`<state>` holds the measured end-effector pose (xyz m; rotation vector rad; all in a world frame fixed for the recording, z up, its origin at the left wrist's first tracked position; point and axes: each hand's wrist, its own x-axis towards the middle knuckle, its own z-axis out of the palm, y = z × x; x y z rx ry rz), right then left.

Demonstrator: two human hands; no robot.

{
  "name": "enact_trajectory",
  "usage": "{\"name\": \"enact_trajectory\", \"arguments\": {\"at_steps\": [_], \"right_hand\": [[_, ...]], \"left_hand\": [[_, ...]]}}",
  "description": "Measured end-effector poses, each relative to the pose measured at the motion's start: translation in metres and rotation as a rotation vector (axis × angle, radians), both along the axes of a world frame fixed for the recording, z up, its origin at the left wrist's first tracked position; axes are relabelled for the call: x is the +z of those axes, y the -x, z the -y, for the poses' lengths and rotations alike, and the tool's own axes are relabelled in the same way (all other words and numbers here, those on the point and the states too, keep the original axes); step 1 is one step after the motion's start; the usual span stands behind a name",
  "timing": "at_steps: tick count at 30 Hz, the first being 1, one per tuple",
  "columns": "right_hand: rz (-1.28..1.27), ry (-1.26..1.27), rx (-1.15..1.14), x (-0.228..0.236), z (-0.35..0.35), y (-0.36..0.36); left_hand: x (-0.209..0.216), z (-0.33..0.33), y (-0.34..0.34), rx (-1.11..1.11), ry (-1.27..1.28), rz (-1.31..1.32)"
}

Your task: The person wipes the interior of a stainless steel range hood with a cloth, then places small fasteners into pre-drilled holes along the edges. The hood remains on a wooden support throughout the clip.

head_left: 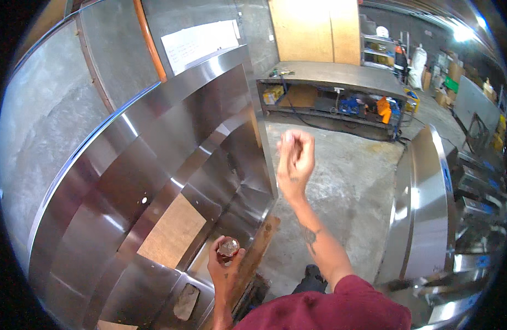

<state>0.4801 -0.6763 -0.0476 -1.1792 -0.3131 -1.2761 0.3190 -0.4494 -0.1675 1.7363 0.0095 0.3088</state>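
Observation:
My left hand (225,270) is wrapped round a small round cup (228,247) with a shiny, pale inside and a reddish-brown edge. What the cup contains is too small to tell. It is held low, in front of a large stainless steel sink unit (171,148) that stands tilted up on its side. Raised over the floor to the right of the steel, my right hand (296,162) has its fingers curled in toward the thumb. Anything between those fingers is hidden.
Under the steel lies a wooden plank (264,236). A greyish block (186,302) rests in the unit's lower part. Farther back stands a metal workbench (336,74) with tools and an orange cloth (384,110) underneath. Another steel panel (424,209) leans at right.

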Motion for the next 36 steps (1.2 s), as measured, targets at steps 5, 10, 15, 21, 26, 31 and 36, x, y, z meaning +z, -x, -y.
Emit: {"name": "enact_trajectory", "arguments": {"at_steps": [5,10,15,21,26,31,36], "right_hand": [[0.255,-0.07,0.121,0.067,0.028,-0.151],[0.35,-0.158,0.241,0.12,0.034,-0.241],[0.341,-0.171,0.331,0.128,0.023,-0.271],[0.302,-0.208,0.435,0.125,0.012,-0.279],[0.27,-0.174,0.388,0.121,0.007,-0.286],[0.261,-0.155,0.29,0.119,0.002,-0.289],[0.252,-0.162,0.3,0.12,0.001,-0.29]], "left_hand": [[-0.013,0.05,-0.044,0.201,0.121,-0.037],[-0.015,0.109,-0.082,0.372,0.178,-0.014],[-0.014,0.151,-0.099,0.466,0.189,-0.009],[-0.016,0.175,-0.099,0.564,0.152,0.055],[-0.015,0.184,-0.092,0.624,0.108,0.021],[-0.013,0.193,-0.083,0.682,0.073,0.003],[-0.013,0.2,-0.08,0.681,0.119,0.013]]}}
